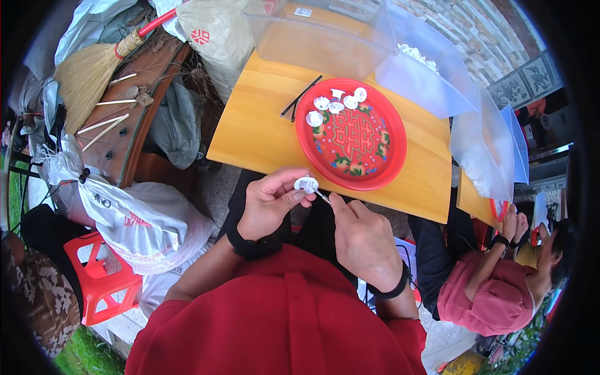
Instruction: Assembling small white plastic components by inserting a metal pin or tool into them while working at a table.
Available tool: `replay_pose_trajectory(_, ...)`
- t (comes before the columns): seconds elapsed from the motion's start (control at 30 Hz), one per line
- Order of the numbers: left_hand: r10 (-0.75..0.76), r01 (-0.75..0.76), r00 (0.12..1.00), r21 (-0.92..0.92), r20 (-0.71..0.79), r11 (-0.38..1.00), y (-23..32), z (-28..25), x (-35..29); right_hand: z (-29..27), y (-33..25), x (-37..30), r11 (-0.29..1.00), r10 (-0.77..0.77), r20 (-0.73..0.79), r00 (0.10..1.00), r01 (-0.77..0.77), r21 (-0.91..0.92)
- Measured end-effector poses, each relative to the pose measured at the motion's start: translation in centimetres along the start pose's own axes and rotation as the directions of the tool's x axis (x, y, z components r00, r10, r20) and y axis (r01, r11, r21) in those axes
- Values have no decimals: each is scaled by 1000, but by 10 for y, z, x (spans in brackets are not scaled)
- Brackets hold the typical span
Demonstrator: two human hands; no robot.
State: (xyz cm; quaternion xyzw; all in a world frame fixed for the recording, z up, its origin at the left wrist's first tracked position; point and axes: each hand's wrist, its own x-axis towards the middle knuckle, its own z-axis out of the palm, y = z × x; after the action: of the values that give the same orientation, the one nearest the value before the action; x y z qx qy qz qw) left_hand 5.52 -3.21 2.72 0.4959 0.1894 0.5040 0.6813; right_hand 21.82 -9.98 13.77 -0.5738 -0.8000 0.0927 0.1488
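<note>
Between the thumb and fingers of my left hand (270, 199) is a small white round plastic part (306, 184), held just off the near edge of the table. My right hand (367, 240) is closed around a slim tool with a thin metal shaft (323, 197); its handle is hidden in my palm, so its exact kind does not show. The tool's tip meets the right side of the white part. Beyond my hands, a red round tray (394, 164) with a flower pattern rests on the table. Several similar white parts (336, 106) lie at its far left.
Dark thin sticks (302, 100) lie on the wooden table (250, 119) left of the tray. Clear plastic bins (325, 40) stand at the back, one with white pieces (417, 57). At left are a broom (94, 81), sacks (147, 219) and a red stool (103, 275). Another person (487, 281) sits at right.
</note>
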Motion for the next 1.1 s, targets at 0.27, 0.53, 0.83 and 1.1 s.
replay_pose_trajectory(0.27, 19, -18, 996, 11, -85, 1000, -1, 10, -4, 5, -3, 3, 999, 2, -18, 1000, -2, -44)
replay_pose_trajectory(0.53, 36, -31, 999, 126, -39, 992, -1, 10, -5, 9, -3, 7, 998, -1, 50, 999, 4, -69)
replay_pose_trajectory(0.83, 42, -46, 999, 283, 20, 958, 6, 12, -5, 1, 3, 16, 978, -140, 211, 967, 169, -126)
replay_pose_trajectory(1.1, -83, 92, 994, 138, -70, 986, -3, 10, -1, 4, 1, 18, 927, -178, 207, 962, 234, -293)
